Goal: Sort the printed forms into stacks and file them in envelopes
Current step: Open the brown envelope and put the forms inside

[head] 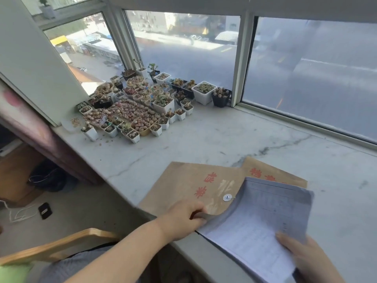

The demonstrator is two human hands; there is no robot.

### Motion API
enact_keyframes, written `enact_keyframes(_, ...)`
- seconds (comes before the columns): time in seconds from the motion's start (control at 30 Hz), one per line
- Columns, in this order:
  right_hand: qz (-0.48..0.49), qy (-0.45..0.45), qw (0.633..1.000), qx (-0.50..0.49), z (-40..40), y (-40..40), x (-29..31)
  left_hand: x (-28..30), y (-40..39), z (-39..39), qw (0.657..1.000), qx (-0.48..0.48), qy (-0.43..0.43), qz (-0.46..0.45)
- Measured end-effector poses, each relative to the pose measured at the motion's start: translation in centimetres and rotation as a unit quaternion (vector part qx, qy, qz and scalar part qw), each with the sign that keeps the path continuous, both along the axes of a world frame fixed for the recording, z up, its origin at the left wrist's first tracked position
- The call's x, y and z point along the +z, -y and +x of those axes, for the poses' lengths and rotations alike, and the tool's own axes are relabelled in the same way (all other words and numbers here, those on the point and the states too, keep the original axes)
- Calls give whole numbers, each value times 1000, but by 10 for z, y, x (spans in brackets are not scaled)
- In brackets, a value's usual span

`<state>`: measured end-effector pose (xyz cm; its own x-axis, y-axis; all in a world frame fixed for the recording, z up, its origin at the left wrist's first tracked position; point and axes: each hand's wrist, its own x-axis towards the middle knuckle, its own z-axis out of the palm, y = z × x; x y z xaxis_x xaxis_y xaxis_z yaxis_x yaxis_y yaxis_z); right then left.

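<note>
A brown envelope (189,186) with red characters and a round string button lies on the marble sill near its front edge. A second brown envelope (273,170) lies partly under it, to the right. My left hand (183,219) pinches the near envelope's flap at its opening. My right hand (302,256) grips a stack of printed forms (257,225) by its near right corner. The far end of the stack lies over the envelope's open mouth; whether it is inside I cannot tell.
Many small pots of succulents (142,103) crowd the sill's far left corner by the window. The marble sill (224,139) stretches between them and the envelopes. A wooden chair arm (61,246) is at lower left. A dark bag (47,176) lies on the floor.
</note>
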<state>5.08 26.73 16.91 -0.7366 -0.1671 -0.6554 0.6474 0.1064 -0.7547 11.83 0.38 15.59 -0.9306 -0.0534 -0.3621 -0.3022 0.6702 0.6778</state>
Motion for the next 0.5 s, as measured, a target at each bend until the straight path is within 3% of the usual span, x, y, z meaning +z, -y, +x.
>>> enact_keyframes(0.13, -41, -6, 999, -19, 5, 41, 7, 0, -15, -7, 995, 5, -74, -72)
enact_keyframes(0.27, -49, 3, 998, 28, -12, 39, 19, 9, -6, -5, 990, 76, -108, -46)
enact_keyframes(0.4, -34, 17, 997, 72, -26, 27, 29, 34, -6, 11, 987, 32, -156, -14)
enact_keyframes(0.5, -23, 24, 995, 96, -33, 24, 33, 40, -27, 13, 975, -37, -214, -47)
